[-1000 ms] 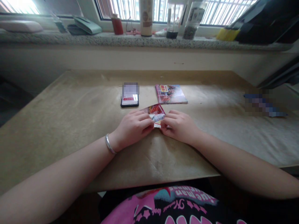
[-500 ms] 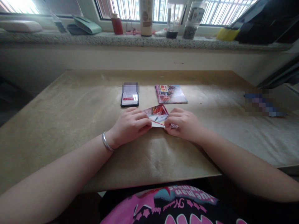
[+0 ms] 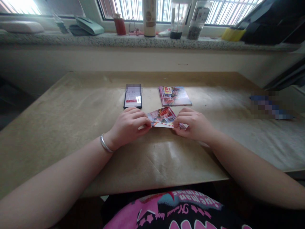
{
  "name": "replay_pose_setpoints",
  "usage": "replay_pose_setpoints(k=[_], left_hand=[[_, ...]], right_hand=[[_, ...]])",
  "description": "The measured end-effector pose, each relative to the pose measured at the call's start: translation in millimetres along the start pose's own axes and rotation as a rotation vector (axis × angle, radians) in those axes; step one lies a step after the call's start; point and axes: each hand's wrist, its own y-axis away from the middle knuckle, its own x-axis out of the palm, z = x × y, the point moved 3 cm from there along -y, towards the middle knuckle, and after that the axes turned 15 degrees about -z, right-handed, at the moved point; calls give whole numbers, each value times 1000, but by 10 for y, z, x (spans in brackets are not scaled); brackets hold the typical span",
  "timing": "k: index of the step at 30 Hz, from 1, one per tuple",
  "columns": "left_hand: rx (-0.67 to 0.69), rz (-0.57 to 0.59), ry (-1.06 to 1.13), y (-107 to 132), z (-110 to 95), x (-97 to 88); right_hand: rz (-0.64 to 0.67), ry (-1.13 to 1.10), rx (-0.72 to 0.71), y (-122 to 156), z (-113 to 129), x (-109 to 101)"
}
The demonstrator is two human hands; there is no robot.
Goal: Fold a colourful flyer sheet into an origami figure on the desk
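A colourful printed leaflet (image 3: 163, 115), partly folded with a white strip along its near edge, lies between my hands on the table. My left hand (image 3: 132, 124) pinches its left end, thumb and fingers closed. At the other end, my right hand (image 3: 192, 124) is closed on the near right corner. My fingers cover both ends of the paper. Just beyond my left hand lies a phone (image 3: 133, 99) with its screen lit. A stack of similar printed leaflets (image 3: 175, 96) rests behind the held one, a little to the right.
The table (image 3: 71, 111) has a tan cover. A blurred blue and purple item (image 3: 269, 106) lies at its right side. Behind it, the stone windowsill (image 3: 95, 39) carries a red bottle (image 3: 119, 25), a tall bottle (image 3: 149, 19), clear containers and a yellow object (image 3: 233, 34).
My hands have moved slightly apart along the leaflet. More of its printed face shows between them, and the white near strip looks narrower.
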Motion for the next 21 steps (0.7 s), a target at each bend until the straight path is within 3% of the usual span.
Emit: replay_pose_setpoints(k=[6, 13, 16, 21], left_hand=[[-41, -43, 41, 8, 78, -24], [-135, -23, 109, 38, 111, -28], [-114, 13, 93, 31, 51, 4], [-36, 175, 82, 31, -28, 97]], right_hand=[[-5, 5, 24, 18, -83, -22], [76, 6, 4, 33, -95, 12], [113, 14, -28, 23, -50, 51], [111, 6, -68, 1, 12, 85]])
